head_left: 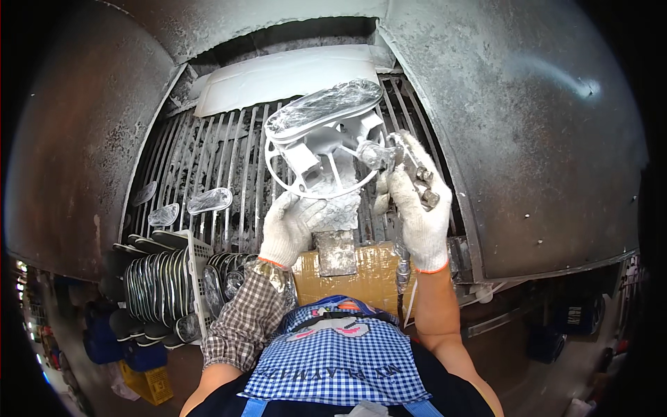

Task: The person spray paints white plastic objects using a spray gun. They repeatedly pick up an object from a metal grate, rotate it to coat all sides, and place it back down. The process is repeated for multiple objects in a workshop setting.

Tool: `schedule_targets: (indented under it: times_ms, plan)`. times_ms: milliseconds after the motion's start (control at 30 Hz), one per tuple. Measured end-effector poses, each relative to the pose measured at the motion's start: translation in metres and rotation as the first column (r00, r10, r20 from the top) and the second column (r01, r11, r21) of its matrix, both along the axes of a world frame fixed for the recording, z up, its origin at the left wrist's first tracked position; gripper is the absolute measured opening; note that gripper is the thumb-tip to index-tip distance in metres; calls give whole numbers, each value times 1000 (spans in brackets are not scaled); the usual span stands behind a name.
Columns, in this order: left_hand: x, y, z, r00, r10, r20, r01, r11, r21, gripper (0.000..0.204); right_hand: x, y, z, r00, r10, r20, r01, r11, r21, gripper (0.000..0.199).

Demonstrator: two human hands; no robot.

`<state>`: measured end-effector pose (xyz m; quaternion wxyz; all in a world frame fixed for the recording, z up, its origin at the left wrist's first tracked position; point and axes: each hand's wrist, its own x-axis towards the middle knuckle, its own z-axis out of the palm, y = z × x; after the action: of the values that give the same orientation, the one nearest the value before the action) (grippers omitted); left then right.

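Note:
A white shoe sole (326,111), its top covered with crinkled clear film, rests on the raised blocks of a white-coated turntable wheel (279,182). My left hand (287,228), in a white knit glove, has its fingers closed at the wheel's near left rim. My gloved right hand (424,208) is wrapped round a metal spray gun (422,174) just right of the wheel. The gun's front end, caked in white, points left toward the wheel and sole. Part of its grip is hidden by my fingers.
Grey slats (236,160) lie under the wheel between metal booth walls (528,139). Several film pieces (210,200) lie on the left slats. A white crate (198,278) with dark soles (160,285) stands at lower left. Brown-taped board (375,274) lines the near edge; white sheet (278,76) lies behind.

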<state>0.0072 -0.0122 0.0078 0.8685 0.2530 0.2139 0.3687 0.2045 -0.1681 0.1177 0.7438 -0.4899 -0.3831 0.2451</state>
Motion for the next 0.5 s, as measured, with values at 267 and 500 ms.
schedule_targets:
  times_ms: [267,500]
  plan:
    - [-10,11,0,998,54,-27,-55,998,-24,52,9,-7,4,995,-63,-74,66,997,35,54]
    - [-21,18,2,999,43,-4,-43,999,24,62,14,-14,7,993,-93,-71,96,995,35,55]
